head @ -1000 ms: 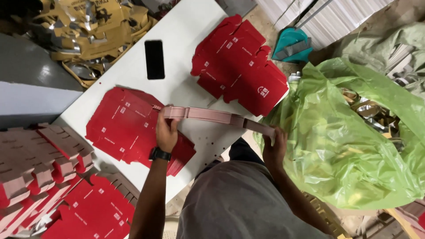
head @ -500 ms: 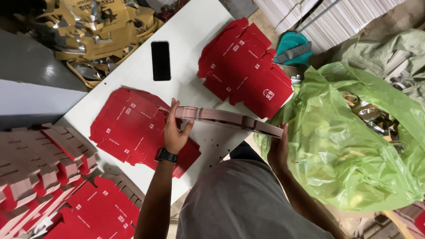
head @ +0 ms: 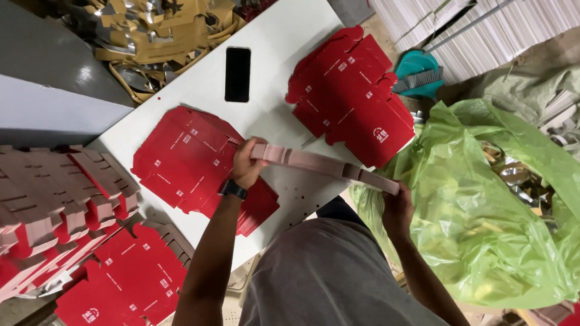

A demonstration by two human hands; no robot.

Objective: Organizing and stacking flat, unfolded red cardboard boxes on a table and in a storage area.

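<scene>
White table point(head: 284, 48) | pink card stack point(head: 323, 164) spans both hands | left grip point(head: 246, 163), right grip point(head: 396, 202) clasp ends

Red cardboard blanks point(head: 187, 160), pale pink stack edge point(head: 323, 163), black phone point(head: 237, 74), green plastic bag point(head: 483, 211), white table point(head: 275, 36).

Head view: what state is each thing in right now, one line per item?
Pink card stack: held edge-on above the table, one hand at each end.
Left hand: closed on it.
Right hand: closed on it.
Red card blanks: flat, stacked.
Phone: screen dark.
Green bag: open.
</scene>
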